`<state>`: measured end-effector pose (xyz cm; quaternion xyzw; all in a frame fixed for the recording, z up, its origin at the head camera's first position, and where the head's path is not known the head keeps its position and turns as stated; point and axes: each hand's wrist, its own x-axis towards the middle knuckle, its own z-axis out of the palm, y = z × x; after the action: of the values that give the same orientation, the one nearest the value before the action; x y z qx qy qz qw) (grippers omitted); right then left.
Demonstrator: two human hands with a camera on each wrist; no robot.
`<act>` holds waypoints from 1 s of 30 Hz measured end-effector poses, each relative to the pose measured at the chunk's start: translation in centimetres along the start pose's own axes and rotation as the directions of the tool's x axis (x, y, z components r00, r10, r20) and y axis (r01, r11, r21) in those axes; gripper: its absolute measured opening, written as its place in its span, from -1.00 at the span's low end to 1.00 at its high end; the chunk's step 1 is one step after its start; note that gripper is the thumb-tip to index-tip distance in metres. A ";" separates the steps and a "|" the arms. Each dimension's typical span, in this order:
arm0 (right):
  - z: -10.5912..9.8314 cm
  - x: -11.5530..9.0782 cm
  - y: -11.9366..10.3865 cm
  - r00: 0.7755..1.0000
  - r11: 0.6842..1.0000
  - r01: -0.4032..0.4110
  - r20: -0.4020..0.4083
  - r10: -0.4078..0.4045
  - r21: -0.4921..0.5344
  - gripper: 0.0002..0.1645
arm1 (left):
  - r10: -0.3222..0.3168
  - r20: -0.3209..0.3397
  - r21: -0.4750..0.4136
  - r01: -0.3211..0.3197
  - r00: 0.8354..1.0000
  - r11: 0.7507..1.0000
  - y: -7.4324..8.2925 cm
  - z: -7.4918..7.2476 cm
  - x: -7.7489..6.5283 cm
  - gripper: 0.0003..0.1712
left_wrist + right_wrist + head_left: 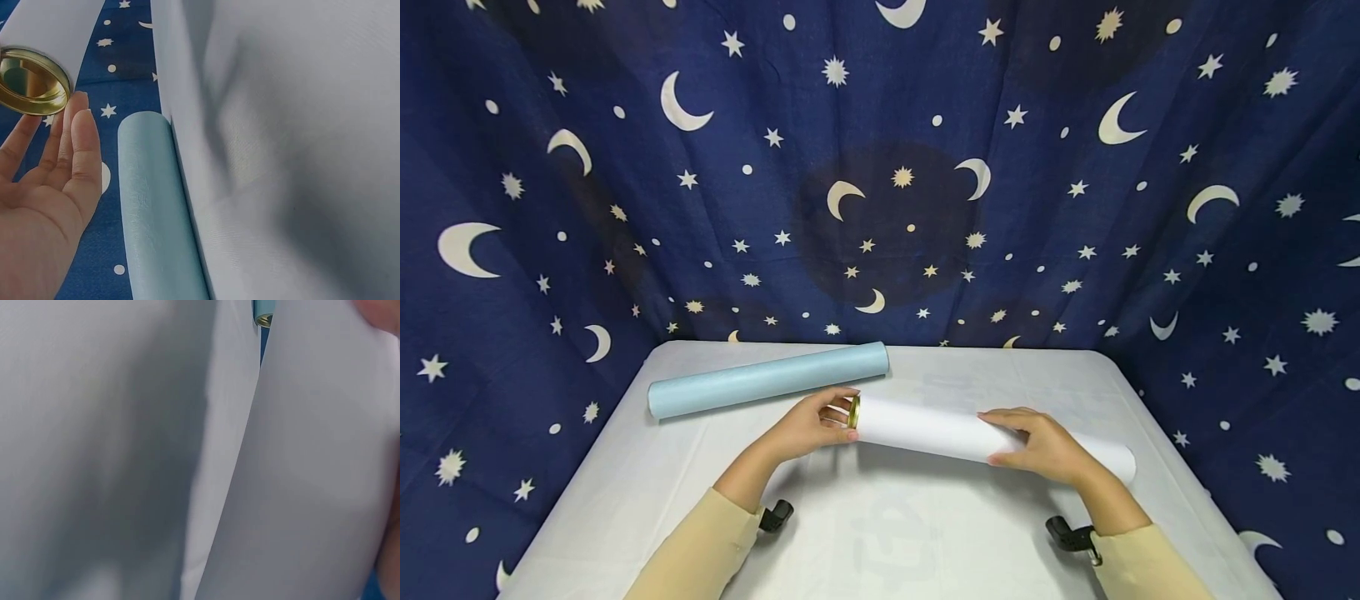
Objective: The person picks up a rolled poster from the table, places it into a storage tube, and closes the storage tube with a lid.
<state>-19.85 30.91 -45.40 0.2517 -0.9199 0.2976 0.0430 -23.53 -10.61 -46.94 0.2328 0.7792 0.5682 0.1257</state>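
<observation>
A long white tube (925, 427) with a gold metal end (44, 84) is held sideways above the table, sloping down toward the right. My left hand (812, 425) holds its gold end, thumb on the near side and fingertips on the far side. In the left wrist view, the fingertips touch the rim, and the end looks hollow and shiny. Around the tube's middle, my right hand (1037, 446) grips with fingers over the far side and thumb on the near side. The right wrist view shows mostly the white tube (306, 456), with only parts of the hand.
A light blue tube (767, 382) lies slantwise on the table at the back left, behind the left hand. White cloth covers the table (910, 533). A dark blue curtain (895, 100) with moons and stars hangs behind and at both sides.
</observation>
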 end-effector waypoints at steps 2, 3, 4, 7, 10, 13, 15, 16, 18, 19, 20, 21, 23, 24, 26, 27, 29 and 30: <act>0.2 0.1 0.1 1.000 1.000 0.005 0.004 -0.005 0.001 -0.19 | -0.006 -0.016 -0.017 0.006 1.000 1.000 -0.1 0.0 -0.1 -0.15; 0.2 0.2 0.2 1.000 1.000 0.005 0.008 -0.005 0.004 -0.19 | -0.008 -0.023 -0.027 0.007 1.000 1.000 -0.2 0.0 -0.2 -0.16; 0.3 0.2 0.2 1.000 1.000 0.003 0.014 -0.003 0.007 -0.19 | -0.010 -0.030 -0.035 0.009 1.000 0.999 -0.2 0.0 -0.2 -0.16; 0.5 0.4 0.4 1.000 1.000 0.002 0.025 -0.002 0.017 -0.19 | -0.019 -0.048 -0.048 0.017 0.999 0.999 -0.3 0.1 -0.4 -0.16; 0.5 0.4 0.5 1.000 1.000 0.005 0.028 -0.006 0.024 -0.18 | -0.037 -0.062 -0.072 0.032 0.997 0.997 -0.3 0.3 -0.3 -0.15; 0.5 0.5 0.5 1.000 1.000 0.009 0.025 -0.010 0.022 -0.18 | -0.049 -0.080 -0.100 0.040 0.996 0.994 -0.3 0.5 -0.3 -0.15; 0.5 0.6 0.5 1.000 1.000 0.010 0.024 -0.010 0.023 -0.18 | -0.055 -0.094 -0.115 0.044 0.994 0.992 -0.4 0.7 -0.3 -0.15; 0.5 0.6 0.5 1.000 1.000 0.012 0.023 -0.013 0.024 -0.18 | -0.060 -0.101 -0.122 0.048 0.993 0.991 -0.5 0.7 -0.3 -0.15; 0.5 0.7 0.5 1.000 0.999 0.016 0.022 -0.016 0.028 -0.19 | -0.075 -0.114 -0.130 0.060 0.991 0.990 -0.6 0.8 -0.4 -0.16; 0.6 0.7 0.5 1.000 0.999 0.018 0.021 -0.018 0.028 -0.19 | -0.079 -0.120 -0.131 0.063 0.990 0.989 -0.6 0.9 -0.4 -0.17; 0.6 0.7 0.4 1.000 0.999 0.021 0.019 -0.022 0.030 -0.19 | -0.088 -0.125 -0.135 0.071 0.988 0.988 -0.7 0.9 -0.4 -0.17; 0.6 0.7 0.4 1.000 0.999 0.023 0.018 -0.024 0.031 -0.19 | -0.095 -0.128 -0.140 0.077 0.987 0.987 -0.8 1.0 -0.4 -0.18; 0.5 0.7 0.3 0.999 0.999 0.027 0.016 -0.028 0.032 -0.18 | -0.106 -0.136 -0.149 0.086 0.985 0.985 -0.9 1.1 -0.4 -0.19; 0.5 0.7 0.3 0.999 0.999 0.031 0.015 -0.031 0.029 -0.18 | -0.111 -0.139 -0.154 0.089 0.984 0.984 -1.0 1.2 -0.5 -0.19; 0.5 0.8 0.2 0.999 0.999 0.035 0.016 -0.036 0.030 -0.18 | -0.122 -0.147 -0.167 0.097 0.982 0.981 -1.1 1.3 -0.4 -0.19; 0.5 0.8 0.3 0.999 0.999 0.033 0.017 -0.034 0.031 -0.18 | -0.122 -0.150 -0.171 0.096 0.981 0.981 -1.1 1.4 -0.4 -0.18; 0.5 0.8 0.3 1.000 0.999 0.024 0.017 -0.025 0.036 -0.18 | -0.119 -0.155 -0.167 0.092 0.981 0.982 -1.2 1.5 -0.4 -0.17; 0.5 0.8 0.3 1.000 0.999 0.020 0.016 -0.021 0.041 -0.18 | -0.114 -0.155 -0.162 0.089 0.981 0.983 -1.2 1.5 -0.4 -0.16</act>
<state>-20.66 30.47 -45.74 0.2644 -0.9113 0.3139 0.0331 -22.78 -9.89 -48.60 0.1350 0.7515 0.6367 0.1079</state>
